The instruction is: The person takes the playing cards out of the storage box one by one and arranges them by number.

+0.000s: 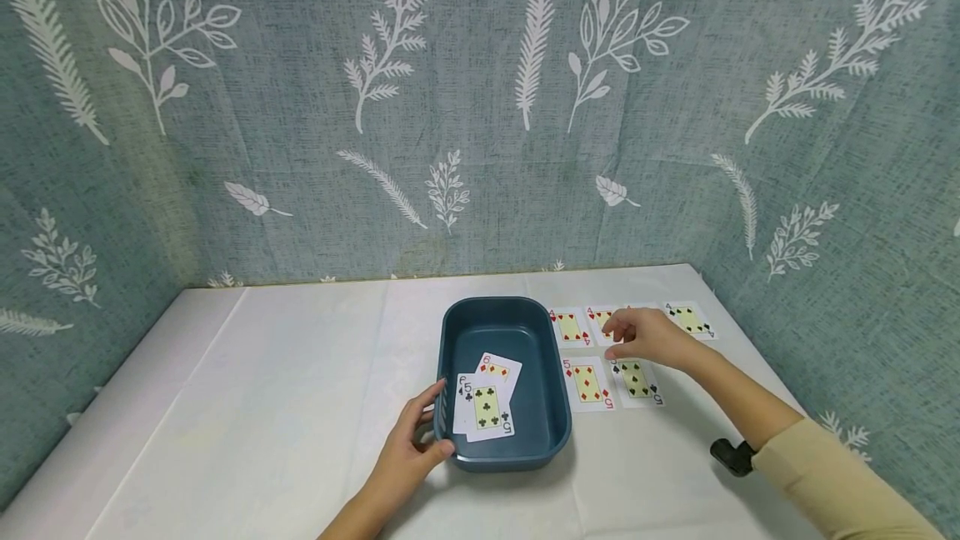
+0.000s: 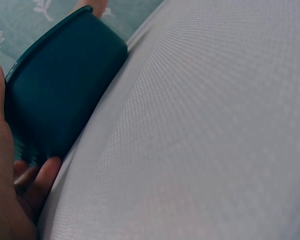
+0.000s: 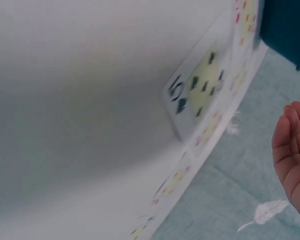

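Left hand (image 1: 407,447) grips box's (image 1: 538,407) left side | right hand (image 1: 651,337) loose, empty | five of spades (image 1: 637,383) lies under its near side

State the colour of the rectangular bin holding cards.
Dark bluish teal bin, clearest in head view.

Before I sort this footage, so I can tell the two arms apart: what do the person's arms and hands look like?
The left hand and right hand are bare, with no gloves or rings visible. A plain beige sleeve ends on the right forearm; a small black object shows beside its edge, perhaps worn. The left forearm shows no sleeve in view.
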Tool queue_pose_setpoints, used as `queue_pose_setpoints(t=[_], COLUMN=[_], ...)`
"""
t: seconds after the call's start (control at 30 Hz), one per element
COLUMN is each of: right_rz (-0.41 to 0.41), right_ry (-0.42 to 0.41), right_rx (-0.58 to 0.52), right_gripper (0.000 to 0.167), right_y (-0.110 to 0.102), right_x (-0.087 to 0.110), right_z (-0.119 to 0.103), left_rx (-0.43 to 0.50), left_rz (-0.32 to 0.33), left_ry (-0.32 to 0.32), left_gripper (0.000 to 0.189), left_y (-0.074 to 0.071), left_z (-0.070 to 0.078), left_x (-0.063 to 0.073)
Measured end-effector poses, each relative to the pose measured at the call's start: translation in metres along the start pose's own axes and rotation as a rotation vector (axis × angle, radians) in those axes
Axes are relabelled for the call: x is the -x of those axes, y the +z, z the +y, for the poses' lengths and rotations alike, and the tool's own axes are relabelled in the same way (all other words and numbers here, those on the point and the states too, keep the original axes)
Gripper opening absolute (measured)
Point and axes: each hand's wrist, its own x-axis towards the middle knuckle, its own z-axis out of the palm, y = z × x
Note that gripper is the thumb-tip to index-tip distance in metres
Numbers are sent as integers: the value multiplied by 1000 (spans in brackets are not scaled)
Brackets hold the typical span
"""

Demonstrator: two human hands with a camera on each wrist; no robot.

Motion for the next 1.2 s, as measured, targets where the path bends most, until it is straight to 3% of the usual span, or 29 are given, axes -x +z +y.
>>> queue_pose_setpoints(t=[0.5, 0.83, 1.2], right_rz=[86, 205, 174], right_ry=[-93, -105, -229], right_rx=[-58, -139, -187], right_gripper=[34, 38, 39], right_y=[10, 27, 43], right_x=[-1, -4, -13], right_z=[-36, -59, -74], left_rx=[-16, -11, -6], left_rz=[10, 6, 11], left_ry=[-41, -33, -47], left_gripper=[74, 74, 73], left_y=[1, 1, 2], left_z=[-2, 0, 0], left_x=[0, 0, -1])
